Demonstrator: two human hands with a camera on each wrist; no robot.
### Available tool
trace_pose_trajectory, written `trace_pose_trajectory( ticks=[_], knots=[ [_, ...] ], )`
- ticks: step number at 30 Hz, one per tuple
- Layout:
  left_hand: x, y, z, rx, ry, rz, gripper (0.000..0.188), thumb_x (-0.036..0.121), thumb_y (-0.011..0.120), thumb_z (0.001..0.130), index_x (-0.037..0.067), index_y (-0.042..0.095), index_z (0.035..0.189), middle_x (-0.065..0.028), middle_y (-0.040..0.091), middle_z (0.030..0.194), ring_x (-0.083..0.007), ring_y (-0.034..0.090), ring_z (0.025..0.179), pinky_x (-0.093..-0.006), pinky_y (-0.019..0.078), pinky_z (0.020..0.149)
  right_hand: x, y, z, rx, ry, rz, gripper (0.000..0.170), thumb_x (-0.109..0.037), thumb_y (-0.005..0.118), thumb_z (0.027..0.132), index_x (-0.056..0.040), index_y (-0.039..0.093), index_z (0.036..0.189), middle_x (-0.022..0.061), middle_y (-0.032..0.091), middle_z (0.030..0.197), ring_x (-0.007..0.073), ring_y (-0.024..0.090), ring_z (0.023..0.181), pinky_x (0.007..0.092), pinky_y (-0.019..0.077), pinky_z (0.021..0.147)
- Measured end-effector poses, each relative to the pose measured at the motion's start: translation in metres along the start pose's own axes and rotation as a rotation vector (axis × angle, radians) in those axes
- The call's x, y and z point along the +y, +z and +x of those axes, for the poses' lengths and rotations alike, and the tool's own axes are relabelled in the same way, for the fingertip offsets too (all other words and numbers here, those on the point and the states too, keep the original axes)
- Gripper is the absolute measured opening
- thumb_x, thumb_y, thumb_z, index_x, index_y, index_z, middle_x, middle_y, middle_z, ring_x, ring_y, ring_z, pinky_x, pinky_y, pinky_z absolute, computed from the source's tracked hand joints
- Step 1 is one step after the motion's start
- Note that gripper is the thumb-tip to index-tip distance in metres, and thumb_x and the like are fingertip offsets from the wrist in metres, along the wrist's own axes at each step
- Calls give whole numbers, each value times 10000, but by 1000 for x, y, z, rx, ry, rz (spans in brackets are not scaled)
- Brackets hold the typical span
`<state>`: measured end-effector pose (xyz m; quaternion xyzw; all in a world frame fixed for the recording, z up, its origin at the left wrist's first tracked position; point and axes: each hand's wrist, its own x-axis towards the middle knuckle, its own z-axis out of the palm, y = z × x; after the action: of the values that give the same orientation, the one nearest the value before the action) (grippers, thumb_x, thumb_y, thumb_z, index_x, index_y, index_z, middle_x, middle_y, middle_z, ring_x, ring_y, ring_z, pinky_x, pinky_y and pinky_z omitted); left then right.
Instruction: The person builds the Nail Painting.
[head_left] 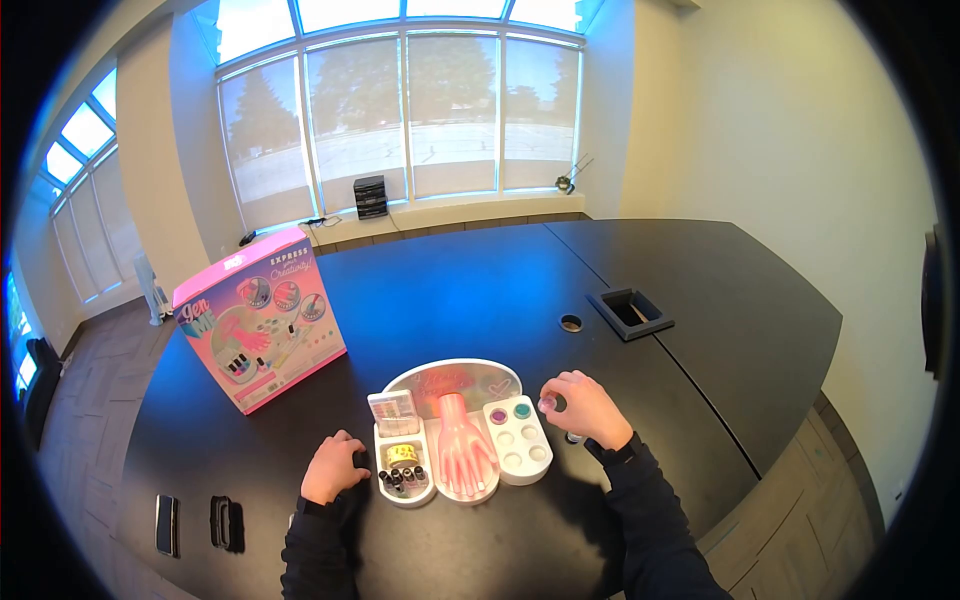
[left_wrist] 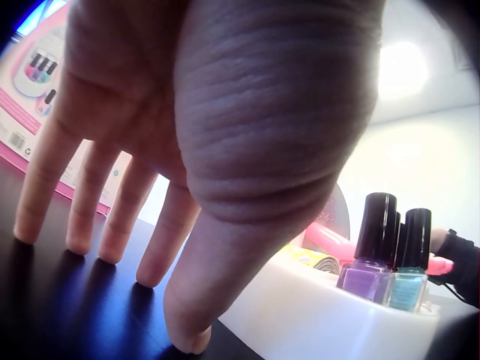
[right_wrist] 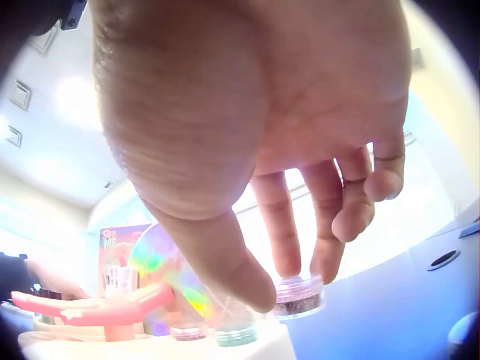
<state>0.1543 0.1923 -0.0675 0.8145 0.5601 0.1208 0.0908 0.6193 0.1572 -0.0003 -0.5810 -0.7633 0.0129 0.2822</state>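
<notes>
Between finger and thumb, my right hand (head_left: 588,408) pinches a small clear jar of dark glitter (right_wrist: 298,298), held up just right of a white nail-art stand (head_left: 540,472). My left hand (head_left: 335,467) stands on its fingertips on the table at the stand's left side, fingers fairly straight and holding nothing. A pink model hand (head_left: 463,450) lies palm down in the stand's middle. The left section holds several nail polish bottles (head_left: 403,480) and a yellow roll (head_left: 402,455). Purple (head_left: 498,415) and teal (head_left: 522,411) jars sit in the right section's back wells.
A pink and purple product box (head_left: 260,330) stands at the back left. A phone (head_left: 166,525) and a black case-like object (head_left: 226,524) lie at the front left. Partly behind my right hand, another small jar (head_left: 574,438) sits on the black table (head_left: 440,290). A square cutout (head_left: 632,313) lies farther right.
</notes>
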Motion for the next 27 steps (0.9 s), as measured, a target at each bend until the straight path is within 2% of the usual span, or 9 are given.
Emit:
trace_pose_trajectory(
  ticks=[3,5,12,25,27],
  knots=[
    [1,-1,0,-2,-4,0,464,231,952,731,95,811,1151,-134,697,1194,-377,678,1139,-462,577,1015,-10,2,1,-31,-48,83,91,-173,748,895,-102,771,947,72,733,950,322,675,985,456,561,887],
    [3,-3,-1,-5,-7,-2,463,232,952,730,96,812,1150,-133,698,1191,-377,679,1137,-462,578,1013,-15,8,1,-51,-150,128,128,-183,785,915,-89,803,1000,73,758,972,303,682,952,429,555,861],
    [3,-3,-1,3,-6,-2,463,232,952,728,97,815,1149,-132,699,1179,-376,682,1127,-462,581,1006,-29,25,-2,-135,-224,184,161,-203,802,927,-101,835,1047,71,781,1041,299,679,976,432,557,885],
    [1,-2,1,-20,-14,-5,475,237,952,734,104,812,1168,-128,694,1199,-370,676,1141,-460,575,1018,-32,38,-2,-201,-251,170,110,-187,806,907,-94,815,966,79,783,1046,317,711,1012,437,571,905],
    [0,-2,1,-22,-15,-3,475,239,954,735,104,812,1168,-128,694,1199,-370,676,1143,-460,576,1019,-33,38,-2,-141,-288,184,110,-182,809,888,-79,803,926,123,755,955,366,715,953,487,577,835]
  ],
)
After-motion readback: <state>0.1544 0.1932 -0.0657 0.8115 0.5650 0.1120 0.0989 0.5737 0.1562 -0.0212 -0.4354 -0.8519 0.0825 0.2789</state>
